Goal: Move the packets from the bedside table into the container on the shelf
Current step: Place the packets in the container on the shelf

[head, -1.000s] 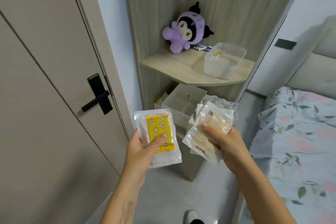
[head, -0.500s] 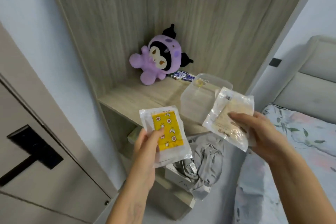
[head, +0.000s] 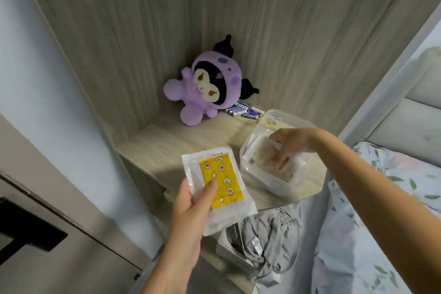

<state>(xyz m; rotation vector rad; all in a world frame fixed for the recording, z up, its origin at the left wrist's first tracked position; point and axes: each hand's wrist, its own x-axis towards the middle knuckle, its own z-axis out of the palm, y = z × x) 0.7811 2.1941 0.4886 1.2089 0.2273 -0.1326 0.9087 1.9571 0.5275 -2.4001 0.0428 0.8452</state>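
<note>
A clear plastic container (head: 253,169) stands on the right end of the wooden shelf (head: 167,148). My right hand (head: 290,144) reaches down into it, fingers around the pale packets (head: 261,157) that lie inside; the container wall blurs the grip. My left hand (head: 191,207) holds a clear packet with a yellow patterned card (head: 220,179) in front of the shelf, thumb pressed on its face, to the left of the container.
A purple plush toy (head: 210,88) sits in the shelf's back corner with several blue batteries (head: 245,110) beside it. Grey cloth (head: 267,243) lies on the bedside table below. A floral-covered bed (head: 386,210) is on the right, a door (head: 35,234) on the left.
My right hand has carried the pale packets from in front of the shelf down into the container. My left hand with the yellow packet has stayed in front of the shelf. The view has moved closer.
</note>
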